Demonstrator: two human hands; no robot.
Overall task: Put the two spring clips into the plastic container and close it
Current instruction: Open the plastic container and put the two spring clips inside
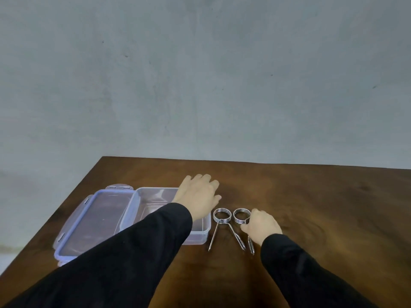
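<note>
Head-camera view shows a clear rectangular plastic container (pixel 201 227) standing open on a dark brown wooden table (pixel 311 207), its blue-rimmed clear lid (pixel 93 221) lying flat just left of it. Two shiny coiled-wire spring clips sit just right of the container: the nearer clip (pixel 220 221) lies untouched, and the farther clip (pixel 240 216) lies beside it. The left hand (pixel 199 196) hovers over the container's right edge, fingers loosely spread and holding nothing. The right hand (pixel 261 225) rests on the farther clip, fingertips curled at its ring; whether they have pinched it I cannot tell. This looks like the first pick-up. Next, that hand needs a firm pinch, a lift, and a short carry left into the container.
</note>
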